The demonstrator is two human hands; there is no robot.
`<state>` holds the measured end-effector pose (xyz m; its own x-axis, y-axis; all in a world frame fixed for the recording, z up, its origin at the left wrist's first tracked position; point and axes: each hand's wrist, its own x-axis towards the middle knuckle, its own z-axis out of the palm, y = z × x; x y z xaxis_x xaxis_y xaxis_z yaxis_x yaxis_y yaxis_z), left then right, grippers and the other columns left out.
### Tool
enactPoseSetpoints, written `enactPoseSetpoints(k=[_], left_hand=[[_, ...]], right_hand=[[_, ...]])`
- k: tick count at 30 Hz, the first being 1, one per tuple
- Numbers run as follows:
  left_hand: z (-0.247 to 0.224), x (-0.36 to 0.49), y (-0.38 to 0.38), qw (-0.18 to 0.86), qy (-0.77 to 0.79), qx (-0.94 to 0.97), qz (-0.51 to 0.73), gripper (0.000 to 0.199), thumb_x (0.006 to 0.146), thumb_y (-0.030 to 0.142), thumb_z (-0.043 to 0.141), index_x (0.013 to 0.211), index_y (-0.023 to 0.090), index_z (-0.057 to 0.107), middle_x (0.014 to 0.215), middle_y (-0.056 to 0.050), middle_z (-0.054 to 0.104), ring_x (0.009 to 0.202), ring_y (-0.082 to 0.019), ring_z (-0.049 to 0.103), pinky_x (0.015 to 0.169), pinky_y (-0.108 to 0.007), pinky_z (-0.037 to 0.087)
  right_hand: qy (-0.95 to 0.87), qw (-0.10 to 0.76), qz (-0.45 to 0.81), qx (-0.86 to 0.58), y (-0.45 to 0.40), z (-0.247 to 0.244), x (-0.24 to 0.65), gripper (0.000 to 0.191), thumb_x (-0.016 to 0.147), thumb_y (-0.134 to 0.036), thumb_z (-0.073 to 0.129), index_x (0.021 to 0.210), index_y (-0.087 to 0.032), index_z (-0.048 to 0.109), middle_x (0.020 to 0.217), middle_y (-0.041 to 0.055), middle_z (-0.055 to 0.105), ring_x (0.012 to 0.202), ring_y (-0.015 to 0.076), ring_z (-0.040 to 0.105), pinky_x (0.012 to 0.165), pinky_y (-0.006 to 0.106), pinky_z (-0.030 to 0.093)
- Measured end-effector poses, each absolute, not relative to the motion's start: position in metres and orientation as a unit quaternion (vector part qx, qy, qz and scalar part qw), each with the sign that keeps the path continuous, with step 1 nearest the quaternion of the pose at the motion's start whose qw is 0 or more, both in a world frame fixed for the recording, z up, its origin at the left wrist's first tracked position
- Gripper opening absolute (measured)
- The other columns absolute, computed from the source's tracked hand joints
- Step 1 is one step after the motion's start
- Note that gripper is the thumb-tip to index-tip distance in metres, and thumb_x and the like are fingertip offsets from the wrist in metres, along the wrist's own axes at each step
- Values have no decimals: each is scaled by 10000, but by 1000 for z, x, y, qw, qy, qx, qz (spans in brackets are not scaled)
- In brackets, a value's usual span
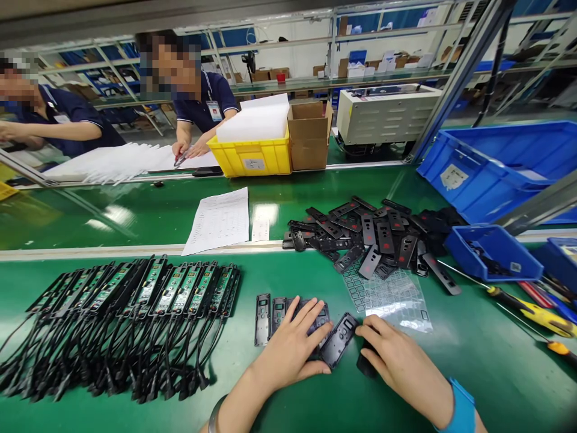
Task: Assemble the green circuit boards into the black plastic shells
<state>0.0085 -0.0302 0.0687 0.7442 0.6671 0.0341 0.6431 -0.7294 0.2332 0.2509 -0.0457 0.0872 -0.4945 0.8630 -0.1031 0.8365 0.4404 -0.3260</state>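
My left hand (298, 338) lies with its fingers spread across a row of black plastic housing shells, partly hiding them. At the row's left end, one shell (262, 320) lies hollow side up beside another shell (278, 314). A tilted shell (339, 340) rests between my hands, close to my left thumb. My right hand (393, 352) is curled, with its fingertips near that shell's right edge. Between its thumb and fingers is a small black part (366, 363), mostly hidden, whose kind I cannot make out.
Left stand rows of circuit-board assemblies (175, 288) with black cables (135, 355). A pile of black covers (369, 231) overlaps a clear sticker sheet (392, 297). Screwdrivers (532, 310) and blue bins (493, 252) lie right. Behind are papers (219, 219), a yellow crate (255, 156) and two co-workers.
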Motion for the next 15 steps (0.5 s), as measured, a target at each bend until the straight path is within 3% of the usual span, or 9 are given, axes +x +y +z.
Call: enactPoseSetpoints(k=[4,7,11,15], left_hand=[[68,8,-31,103,352,929,57,697,802,633,476,1347,203,414,1470,-191,330,1378,-340,251,1097,-603,231],[68,8,-31,99,359,927,54,690,807,632,465,1340,196,419,1467,-197,332,1375,-341,257,1095,-603,234],[69,7,-30,108,367,922,57,702,797,631,486,1349,204,408,1452,-185,358,1354,-336,300,1098,-596,230],[68,5,-28,123,364,921,71,839,754,688,492,1424,221,302,1430,-185,388,1319,-339,351,1095,-610,201]], right_hand=[[-852,64,236,-463,-50,91,243,354,832,-96,510,1155,-241,521,1083,68,547,978,230,580,772,365,540],[-857,60,246,-449,-54,92,236,440,828,-119,539,1236,-271,470,1086,66,534,963,238,574,754,384,544],[-861,57,234,-448,-54,90,235,159,846,-128,526,947,-237,584,1054,65,513,921,230,578,695,366,541],[-866,66,193,-457,-50,87,240,132,822,-69,515,782,-191,544,1051,80,515,926,239,587,683,371,547]])
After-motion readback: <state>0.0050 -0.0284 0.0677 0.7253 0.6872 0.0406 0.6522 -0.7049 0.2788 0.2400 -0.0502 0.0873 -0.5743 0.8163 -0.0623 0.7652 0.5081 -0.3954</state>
